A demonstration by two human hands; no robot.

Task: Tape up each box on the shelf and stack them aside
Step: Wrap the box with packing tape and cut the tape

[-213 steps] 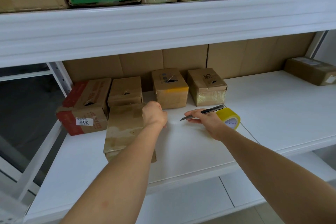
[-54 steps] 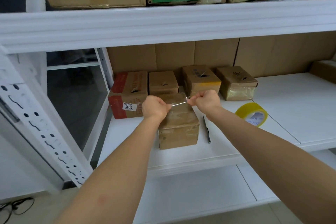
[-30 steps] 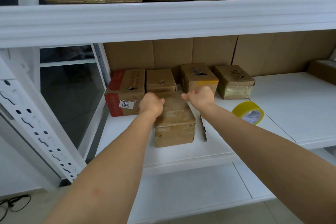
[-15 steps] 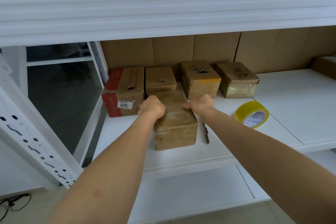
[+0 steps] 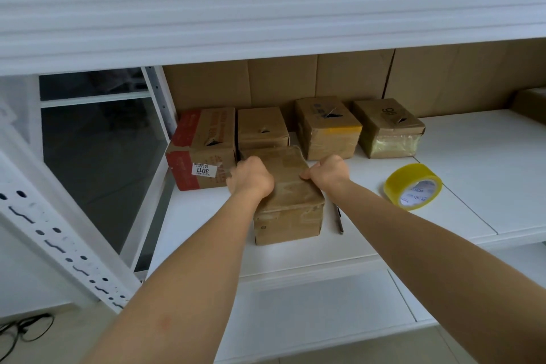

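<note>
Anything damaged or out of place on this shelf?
Yes. All four boxes in the back row, for example the red box and the rightmost box, have a small torn, lifted flap on top. The knife lies loose beside the front box.

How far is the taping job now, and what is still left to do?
Done: nothing is stacked aside yet. In hand: both the left hand and right hand press on the front box; tape roll and knife lie beside it. Left: four back-row boxes show torn gaps in their tops.
</note>
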